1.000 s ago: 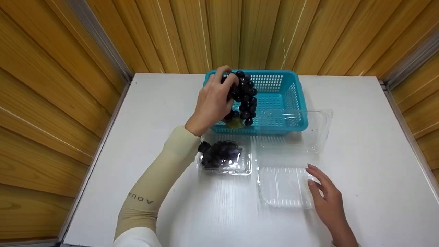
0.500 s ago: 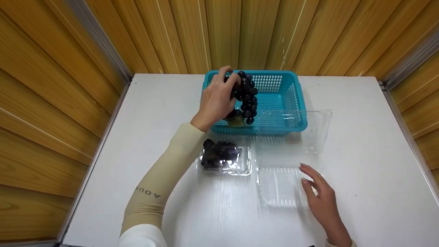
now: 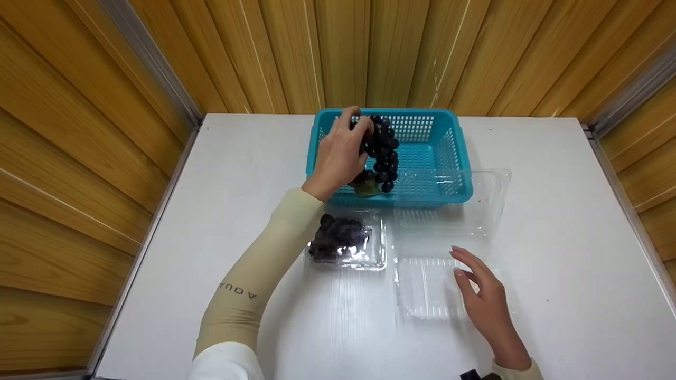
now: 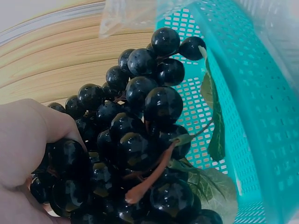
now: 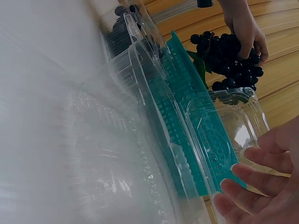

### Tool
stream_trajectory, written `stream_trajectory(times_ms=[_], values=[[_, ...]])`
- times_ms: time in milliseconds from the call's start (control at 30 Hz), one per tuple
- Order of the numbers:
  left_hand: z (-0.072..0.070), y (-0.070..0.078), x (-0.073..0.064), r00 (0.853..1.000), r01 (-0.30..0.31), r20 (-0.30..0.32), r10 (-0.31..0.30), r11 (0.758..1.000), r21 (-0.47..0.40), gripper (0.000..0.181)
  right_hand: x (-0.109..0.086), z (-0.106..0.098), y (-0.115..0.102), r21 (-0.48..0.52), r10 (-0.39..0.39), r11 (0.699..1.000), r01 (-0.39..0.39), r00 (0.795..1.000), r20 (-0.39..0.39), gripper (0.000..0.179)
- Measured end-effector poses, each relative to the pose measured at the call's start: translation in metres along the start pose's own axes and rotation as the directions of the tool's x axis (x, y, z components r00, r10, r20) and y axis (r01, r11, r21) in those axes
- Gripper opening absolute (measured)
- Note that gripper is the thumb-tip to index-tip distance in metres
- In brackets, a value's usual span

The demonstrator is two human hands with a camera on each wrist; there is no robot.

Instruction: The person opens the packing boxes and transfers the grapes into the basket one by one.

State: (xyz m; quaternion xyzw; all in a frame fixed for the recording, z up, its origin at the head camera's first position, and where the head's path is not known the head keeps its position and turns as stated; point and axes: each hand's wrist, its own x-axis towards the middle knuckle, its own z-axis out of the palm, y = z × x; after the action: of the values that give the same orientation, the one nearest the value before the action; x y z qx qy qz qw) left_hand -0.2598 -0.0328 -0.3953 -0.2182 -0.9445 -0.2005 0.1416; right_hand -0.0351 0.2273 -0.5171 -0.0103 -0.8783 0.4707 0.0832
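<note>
My left hand (image 3: 340,153) grips a bunch of dark grapes (image 3: 384,150) over the left part of a teal plastic basket (image 3: 458,153). In the left wrist view a brown stem (image 4: 152,179) and green leaves (image 4: 212,184) show among the grapes, and the thumb presses against them. My right hand (image 3: 485,295), fingers loosely bent and holding nothing, hovers by the right side of an open clear plastic clamshell box (image 3: 430,287). Its raised lid (image 3: 488,203) leans back over the basket's front corner. In the right wrist view the right fingers (image 5: 252,179) are spread near that lid.
A second clear box (image 3: 377,253) with dark grapes (image 3: 338,237) inside stands left of the open one, in front of the basket. Everything is on a white table (image 3: 237,158). Wood-patterned panels (image 3: 396,53) wall in the back and sides.
My left hand has shifted slightly right with the grapes, staying over the basket. The right hand has drifted left, closer over the open box. Basket and boxes stay put.
</note>
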Motion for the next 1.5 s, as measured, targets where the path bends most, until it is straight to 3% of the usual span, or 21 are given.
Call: stream_trajectory(times_ms=[400, 967, 1500], values=[[0.021, -0.008, 0.004, 0.998, 0.045, 0.035, -0.044, 0.999, -0.001, 0.033, 0.008, 0.008, -0.013, 0.046, -0.064, 0.997, 0.064, 0.998, -0.004, 0.037], [0.050, -0.022, 0.009, 0.988, 0.101, 0.115, -0.100, 0.995, -0.006, 0.035, 0.022, 0.023, -0.024, 0.028, -0.057, 0.998, 0.055, 0.996, 0.063, 0.037], [0.071, -0.028, 0.013, 0.984, 0.093, 0.155, -0.089, 0.995, -0.023, 0.030, 0.026, 0.032, -0.031, 0.028, -0.033, 0.999, 0.030, 0.993, 0.111, 0.036]])
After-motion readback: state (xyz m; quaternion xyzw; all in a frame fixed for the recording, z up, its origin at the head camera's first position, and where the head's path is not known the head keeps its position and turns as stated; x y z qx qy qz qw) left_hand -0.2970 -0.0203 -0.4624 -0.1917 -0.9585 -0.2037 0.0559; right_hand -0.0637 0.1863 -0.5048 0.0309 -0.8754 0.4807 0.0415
